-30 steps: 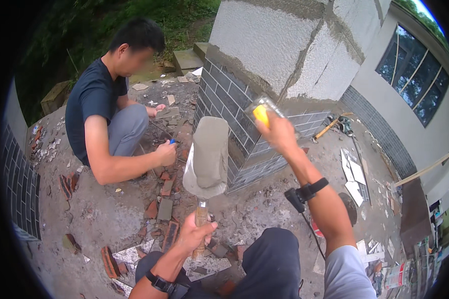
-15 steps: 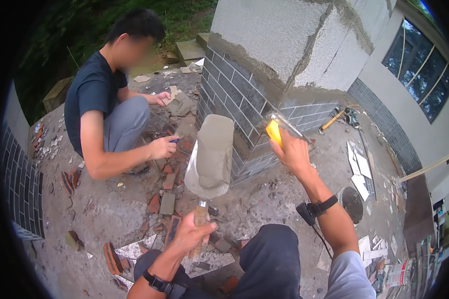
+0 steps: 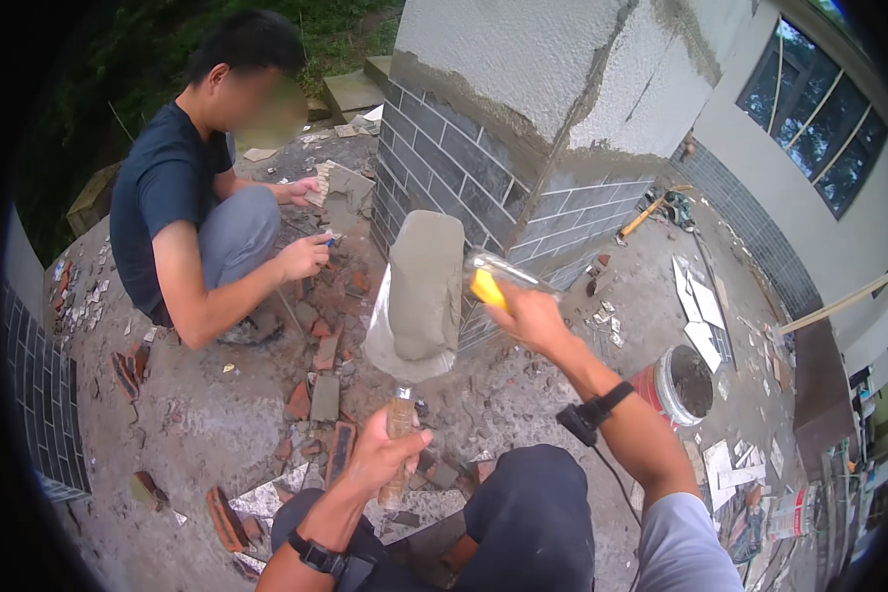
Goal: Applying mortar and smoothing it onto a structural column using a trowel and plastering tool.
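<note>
In my left hand is the wooden handle of a trowel, my fingers wrapped round it. Its broad blade points away from me and bears a thick, smooth slab of grey mortar. My right hand is closed round the yellow handle of a flat metal plastering trowel, whose blade is close to the right edge of the mortar; whether they touch I cannot tell. Just beyond both tools stands a square pillar, clad low down in dark grey brick-pattern tiles, with rough white and mortar-smeared faces above.
A co-worker crouches at the left, holding a tile piece and a small blue item. A bucket of mortar stands right of my right forearm. White tile shards, a wooden-handled tool and broken bricks litter the ground.
My right hand has brought the plastering trowel left, from the pillar's corner to the mortar. The left hand's trowel stays nearly still. The co-worker has raised the tile piece.
</note>
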{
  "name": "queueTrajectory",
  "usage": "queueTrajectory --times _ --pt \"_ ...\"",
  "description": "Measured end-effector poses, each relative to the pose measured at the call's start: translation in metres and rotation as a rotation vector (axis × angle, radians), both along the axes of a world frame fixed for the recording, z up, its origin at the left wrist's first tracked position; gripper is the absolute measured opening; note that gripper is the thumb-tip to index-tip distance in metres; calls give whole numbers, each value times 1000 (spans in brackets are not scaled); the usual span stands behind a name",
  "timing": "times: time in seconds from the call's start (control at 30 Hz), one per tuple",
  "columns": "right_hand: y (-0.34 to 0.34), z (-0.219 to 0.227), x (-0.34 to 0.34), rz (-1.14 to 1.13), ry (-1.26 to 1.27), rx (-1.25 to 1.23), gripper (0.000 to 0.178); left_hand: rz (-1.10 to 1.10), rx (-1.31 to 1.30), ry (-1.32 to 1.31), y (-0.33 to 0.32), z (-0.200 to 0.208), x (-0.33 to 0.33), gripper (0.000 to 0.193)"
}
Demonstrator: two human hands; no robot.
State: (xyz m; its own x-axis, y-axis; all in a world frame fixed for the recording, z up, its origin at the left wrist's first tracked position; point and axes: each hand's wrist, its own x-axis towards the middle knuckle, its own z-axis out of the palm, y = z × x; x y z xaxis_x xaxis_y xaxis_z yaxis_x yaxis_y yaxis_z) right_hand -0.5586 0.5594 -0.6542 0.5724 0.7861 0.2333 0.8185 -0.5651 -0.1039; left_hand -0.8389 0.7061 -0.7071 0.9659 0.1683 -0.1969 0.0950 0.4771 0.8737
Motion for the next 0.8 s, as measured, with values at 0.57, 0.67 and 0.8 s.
queueTrajectory --times 0.57,0.67,0.8 --pt "-49 -15 67 33 142 175 40 -67 -42 131 6 -25 19 26" --pt "-88 -37 94 -88 112 75 44 -79 -57 147 6 -27 25 27" --pt "-71 -29 69 107 65 31 42 -74 -29 216 10 -29 21 28"
